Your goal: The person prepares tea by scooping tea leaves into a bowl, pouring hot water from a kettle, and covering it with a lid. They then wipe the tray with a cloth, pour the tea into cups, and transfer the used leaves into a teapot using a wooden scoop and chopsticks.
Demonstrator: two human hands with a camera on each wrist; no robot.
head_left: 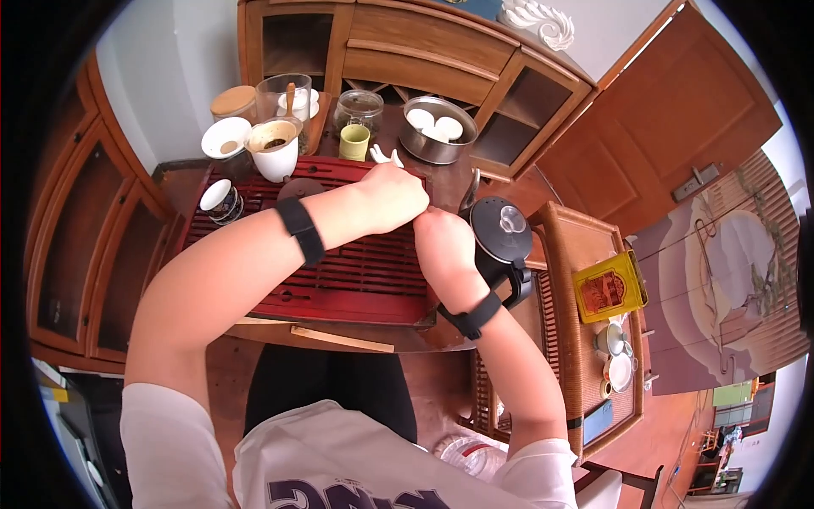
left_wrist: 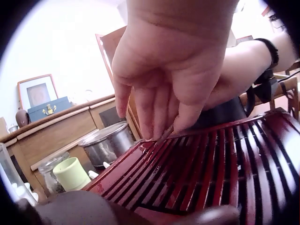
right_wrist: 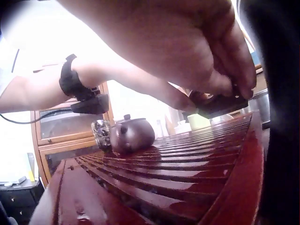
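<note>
Both hands meet over the right end of a red slatted tea tray (head_left: pixel 339 304). My left hand (head_left: pixel 394 199) reaches down with its fingertips and thumb pinching a thin dark brown piece (left_wrist: pixel 164 136). Opposite it, my right hand (head_left: pixel 445 246) pinches a dark flat piece (right_wrist: pixel 220 108) between thumb and fingers, and left fingertips overlap its other end in the right wrist view. I cannot tell what this piece is. A brown clay teapot (right_wrist: pixel 133 136) sits on the tray's left part, beside patterned cups (head_left: pixel 220 199). The left forearm partly hides the teapot in the head view.
A black kettle (head_left: pixel 500 229) stands right of the tray. Behind are a steel pot (head_left: pixel 438 151) with white cups, a green cup (head_left: pixel 354 142), a glass jar (head_left: pixel 359 109) and a white cup with a strainer (head_left: pixel 275 157). A rattan cart (head_left: pixel 555 339) carries a yellow tin (head_left: pixel 610 287).
</note>
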